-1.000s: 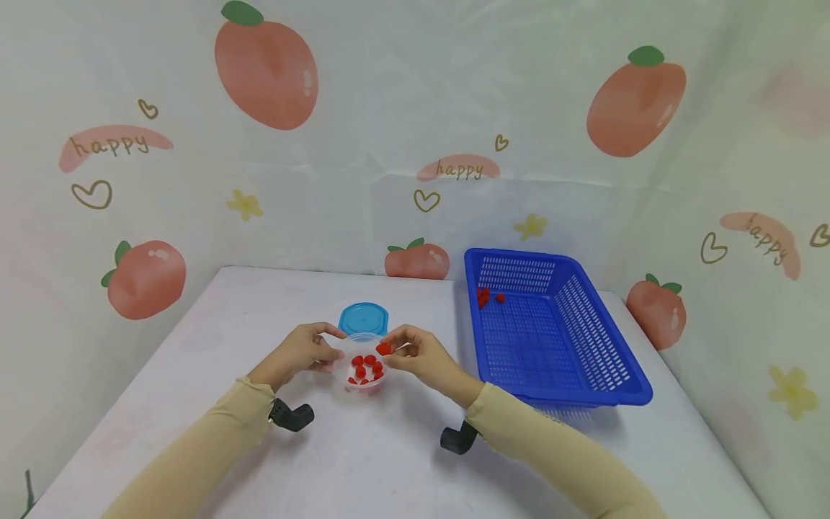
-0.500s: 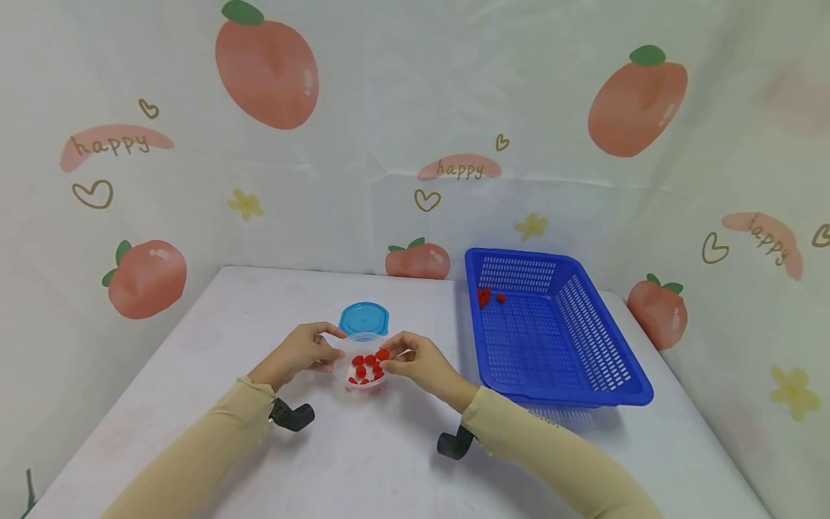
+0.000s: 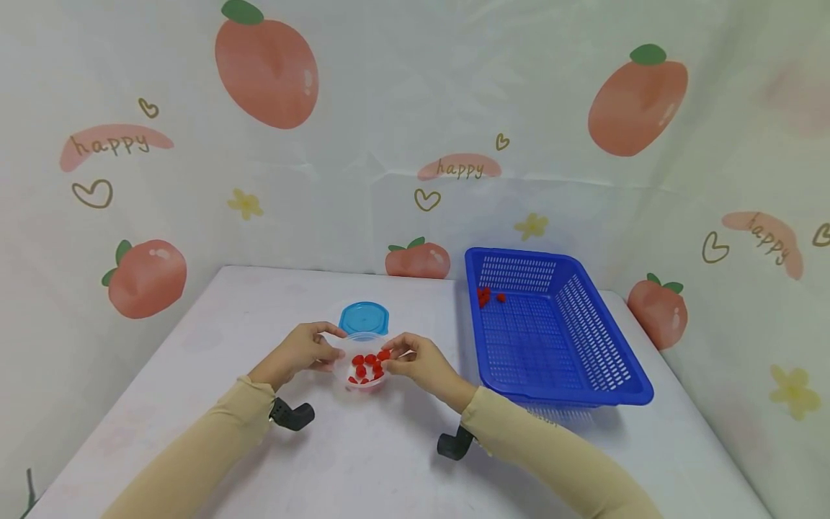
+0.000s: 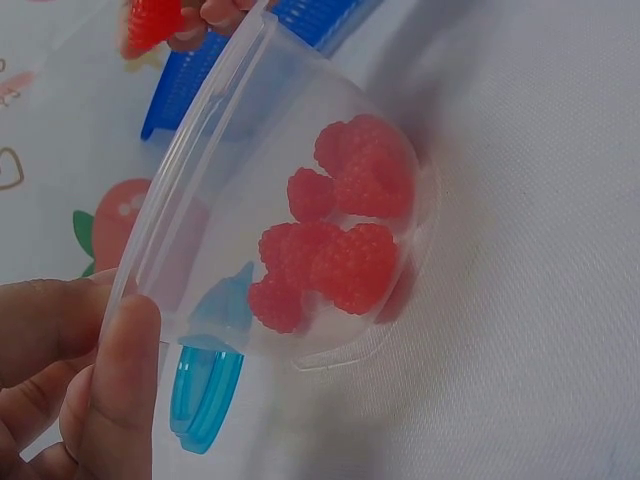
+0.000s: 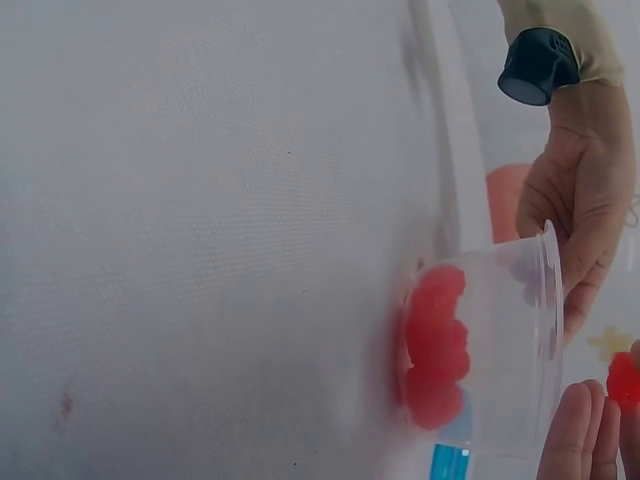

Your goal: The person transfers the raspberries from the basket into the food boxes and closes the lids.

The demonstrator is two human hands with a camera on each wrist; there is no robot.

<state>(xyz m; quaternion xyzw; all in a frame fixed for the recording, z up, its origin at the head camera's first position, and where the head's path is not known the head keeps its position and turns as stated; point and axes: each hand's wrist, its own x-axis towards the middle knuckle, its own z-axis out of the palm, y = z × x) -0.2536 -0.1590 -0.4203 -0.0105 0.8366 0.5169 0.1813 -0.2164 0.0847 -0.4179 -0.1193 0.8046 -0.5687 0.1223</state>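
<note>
A clear round tub (image 3: 344, 367) with several red raspberries (image 4: 355, 268) in its bottom stands on the white table. The left hand (image 3: 302, 355) grips its left rim, thumb outside, as the left wrist view (image 4: 100, 370) shows. At the tub's right rim the right hand (image 3: 424, 366) pinches one raspberry (image 5: 624, 380) between thumb and fingers, over the rim's edge. Behind the tub lies a blue lid (image 3: 364, 318), seen through the clear wall in the left wrist view.
A large blue basket (image 3: 532, 346) stands at the right of the table (image 3: 272, 461), with several raspberries (image 3: 483, 297) in its far left corner. A white cloth printed with fruit hangs behind. Each wrist wears a black camera.
The right hand has moved slightly down and left with its raspberry, closer to the tub's rim. The left hand and the tub have stayed in place.
</note>
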